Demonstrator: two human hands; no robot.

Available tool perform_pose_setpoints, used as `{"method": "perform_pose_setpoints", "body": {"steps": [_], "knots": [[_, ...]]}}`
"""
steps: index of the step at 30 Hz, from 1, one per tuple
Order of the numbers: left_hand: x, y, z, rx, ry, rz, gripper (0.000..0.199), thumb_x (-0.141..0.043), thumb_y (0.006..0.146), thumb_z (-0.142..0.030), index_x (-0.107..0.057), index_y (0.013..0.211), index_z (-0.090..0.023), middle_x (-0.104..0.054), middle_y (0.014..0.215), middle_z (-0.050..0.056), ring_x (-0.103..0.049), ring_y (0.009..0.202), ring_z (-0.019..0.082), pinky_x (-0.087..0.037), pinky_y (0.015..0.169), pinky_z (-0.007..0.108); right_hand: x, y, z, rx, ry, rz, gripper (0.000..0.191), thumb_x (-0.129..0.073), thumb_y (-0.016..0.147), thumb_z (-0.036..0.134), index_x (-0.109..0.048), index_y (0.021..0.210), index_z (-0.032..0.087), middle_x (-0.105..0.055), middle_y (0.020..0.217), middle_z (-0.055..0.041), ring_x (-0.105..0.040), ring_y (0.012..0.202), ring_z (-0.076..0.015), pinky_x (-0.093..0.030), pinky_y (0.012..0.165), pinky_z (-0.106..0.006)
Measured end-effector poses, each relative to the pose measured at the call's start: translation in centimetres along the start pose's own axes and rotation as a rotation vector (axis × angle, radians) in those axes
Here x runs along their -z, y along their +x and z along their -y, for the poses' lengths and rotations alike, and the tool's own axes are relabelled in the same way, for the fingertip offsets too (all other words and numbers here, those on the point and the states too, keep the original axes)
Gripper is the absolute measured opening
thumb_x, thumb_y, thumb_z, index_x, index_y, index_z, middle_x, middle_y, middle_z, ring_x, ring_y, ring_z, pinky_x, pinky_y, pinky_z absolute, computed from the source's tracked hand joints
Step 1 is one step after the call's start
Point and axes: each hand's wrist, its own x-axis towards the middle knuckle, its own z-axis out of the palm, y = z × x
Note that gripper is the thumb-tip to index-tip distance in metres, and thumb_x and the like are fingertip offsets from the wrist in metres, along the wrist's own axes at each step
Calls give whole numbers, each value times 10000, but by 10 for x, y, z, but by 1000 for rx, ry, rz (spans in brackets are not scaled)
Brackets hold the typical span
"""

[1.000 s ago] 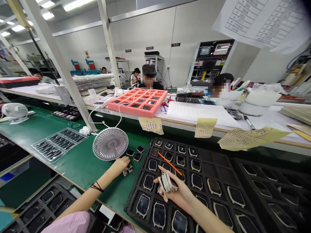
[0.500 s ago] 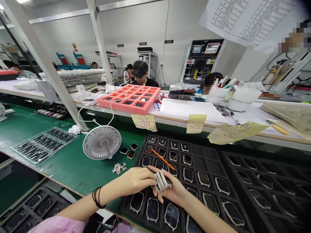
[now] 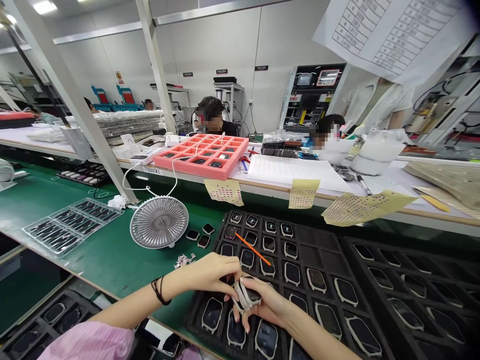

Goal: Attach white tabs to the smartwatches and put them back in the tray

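The room is bright and evenly lit, and the light comes from white ceiling lamps [image 3: 44, 6], high to the left of the pink foam tray [image 3: 200, 157]. Shadows around this tray are soft and weak. Below and to the right of it, the black foam tray [image 3: 300, 285] looks darker, and small pale reflections lie on the watch screens [image 3: 317, 280]. The picture is mostly sharp, but the wide lens bends lines near the edges, so the white post [image 3: 71, 100] left of the pink tray seems to lean strongly. The bottom right corner falls into darkness.
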Motion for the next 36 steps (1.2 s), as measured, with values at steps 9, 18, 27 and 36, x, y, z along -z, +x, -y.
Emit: {"method": "perform_pose_setpoints", "body": {"steps": [9, 18, 27, 36], "knots": [[11, 5, 7, 211, -128, -18, 413, -707, 738, -526, -524, 904, -195, -629, 809, -16, -609, 683, 125, -381, 555, 189, -11, -6, 4, -5, 35, -100, 480, -629, 815, 404, -512, 1219, 172, -688, 852, -84, -687, 617, -230, -543, 434, -313], [13, -79, 63, 674, 185, 79, 68, -590, 868, -216, -641, 855, -174, -682, 924, 41, -654, 765, 171, -436, 612, 214, -16, -7, 10, -21, 112, -234, 727, -512, 887, 389, -174, 1477, 133, -684, 882, -113, -640, 624, -200, -498, 428, -270], [-34, -82, 66, 776, 405, 105, 148, -559, 886, -221, -627, 806, -116, -666, 871, 127, -640, 859, 257, -492, 689, 305, -13, -4, 10, -30, 115, -237, 758, -569, 841, 424, -224, 1469, 177, -687, 890, -101, -637, 619, -198, -487, 432, -276], [-23, -70, 53, 674, 466, 115, 127, -523, 874, -85, -617, 792, -108, -664, 821, 125, -638, 808, 246, -504, 661, 311, -11, -4, 12, -13, 123, -220, 654, -540, 862, 415, -319, 1427, 172, -697, 885, -107, -657, 619, -201, -480, 428, -269]]}}
